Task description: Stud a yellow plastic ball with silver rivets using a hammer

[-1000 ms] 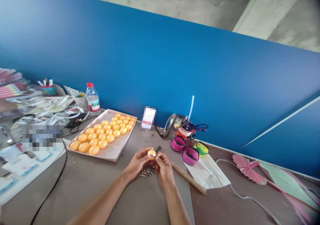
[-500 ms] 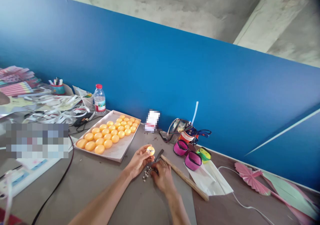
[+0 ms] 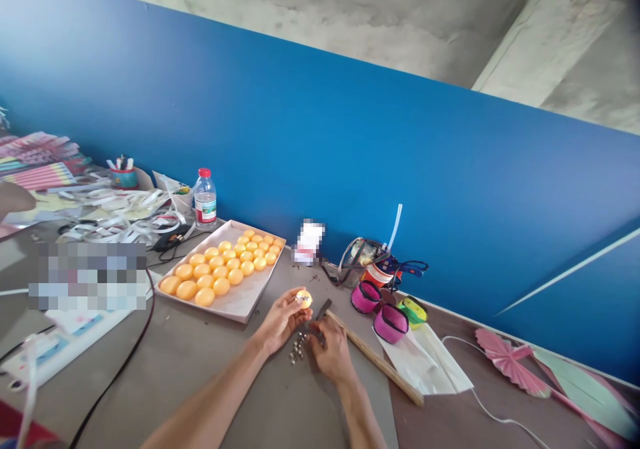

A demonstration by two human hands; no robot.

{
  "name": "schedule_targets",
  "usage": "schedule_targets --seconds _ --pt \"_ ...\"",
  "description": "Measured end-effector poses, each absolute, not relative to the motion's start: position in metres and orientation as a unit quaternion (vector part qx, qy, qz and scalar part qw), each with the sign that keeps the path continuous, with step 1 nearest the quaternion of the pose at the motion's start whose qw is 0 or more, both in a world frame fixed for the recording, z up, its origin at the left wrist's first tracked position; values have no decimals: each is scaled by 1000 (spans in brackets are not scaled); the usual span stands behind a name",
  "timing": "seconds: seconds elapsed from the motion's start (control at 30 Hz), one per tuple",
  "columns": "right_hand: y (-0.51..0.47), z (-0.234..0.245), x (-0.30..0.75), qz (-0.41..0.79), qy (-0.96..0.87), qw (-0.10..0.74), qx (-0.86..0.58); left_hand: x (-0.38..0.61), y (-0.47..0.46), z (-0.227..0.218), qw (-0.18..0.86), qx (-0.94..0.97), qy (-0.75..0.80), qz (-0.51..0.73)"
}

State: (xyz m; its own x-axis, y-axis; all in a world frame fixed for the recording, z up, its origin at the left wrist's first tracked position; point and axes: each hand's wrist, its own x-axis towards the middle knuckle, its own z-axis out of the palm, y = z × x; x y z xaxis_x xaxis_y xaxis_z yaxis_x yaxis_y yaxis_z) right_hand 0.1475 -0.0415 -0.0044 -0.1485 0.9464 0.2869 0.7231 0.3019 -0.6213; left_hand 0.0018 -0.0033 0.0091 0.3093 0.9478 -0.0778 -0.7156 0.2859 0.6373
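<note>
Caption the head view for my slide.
Left hand holding a round orange ball; right hand beside small shiny metal pieces.

Both forearms bare. Worker's left forearm (image 3: 220, 388) enters at 7 o'clock, angled toward 1; left hand (image 3: 283, 318) lifted, thumb and fingers closed in a pinch, lower fingers curled in. Right forearm (image 3: 361, 406) enters between 5 and 6, angled toward 11. Right hand (image 3: 331, 352) sits at 4 o'clock from the left, just beside it, back upward, fingers bent down; grip unclear from here.
</note>
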Motion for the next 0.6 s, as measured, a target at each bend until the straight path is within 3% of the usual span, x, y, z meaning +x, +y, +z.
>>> schedule_targets --seconds 0.3,0.6 --pt "-48 -6 129 153 -755 281 -573 3 -5 10 769 250 231 541" --pt "-43 -12 135 160 -717 389 -555 3 -2 4 768 250 227 543"
